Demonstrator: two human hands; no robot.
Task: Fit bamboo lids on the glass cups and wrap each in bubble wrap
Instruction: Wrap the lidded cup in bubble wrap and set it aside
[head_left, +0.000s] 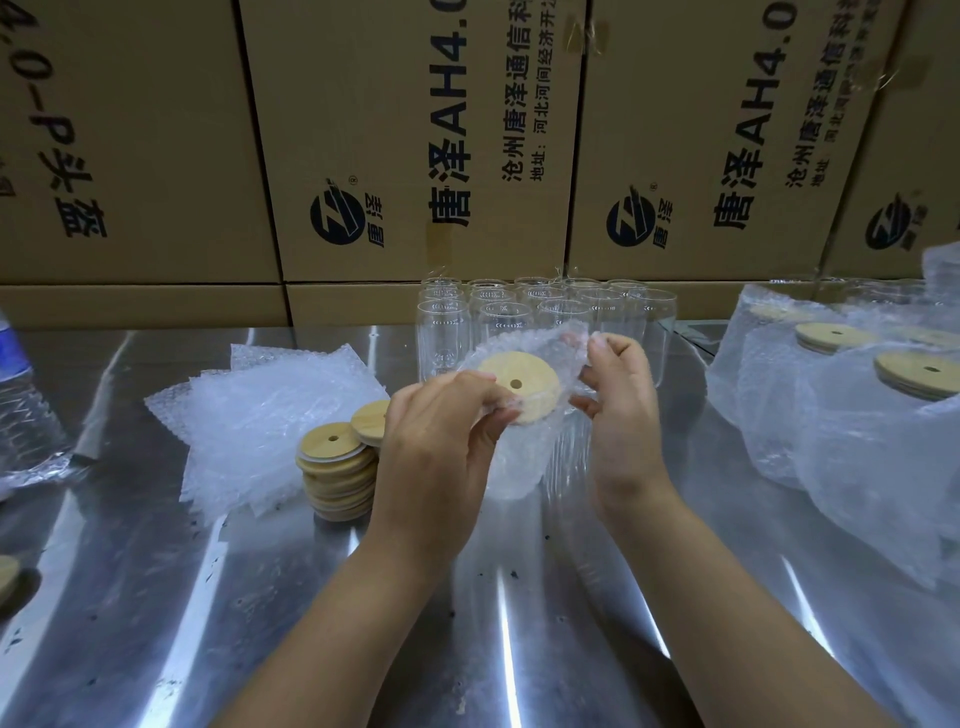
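The glass cup (569, 462) with its bamboo lid (519, 387) is held over the table's (519, 623) middle, inside a bubble wrap sheet (511, 467). My left hand (436, 441) pinches the lid's rim through the wrap. My right hand (623, 410) pinches the sheet's loose top edge. 1 lid stack (337, 467) stands just left, and open steel lies in front.

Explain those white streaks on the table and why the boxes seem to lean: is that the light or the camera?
Head view: the streaks are light glaring off the shiny metal table. Head view again: the wide lens tilts the cardboard boxes outward towards the edges. The clear glass cups blend together. The left hand and right hand, pinching the bubble wrap, look sharp.
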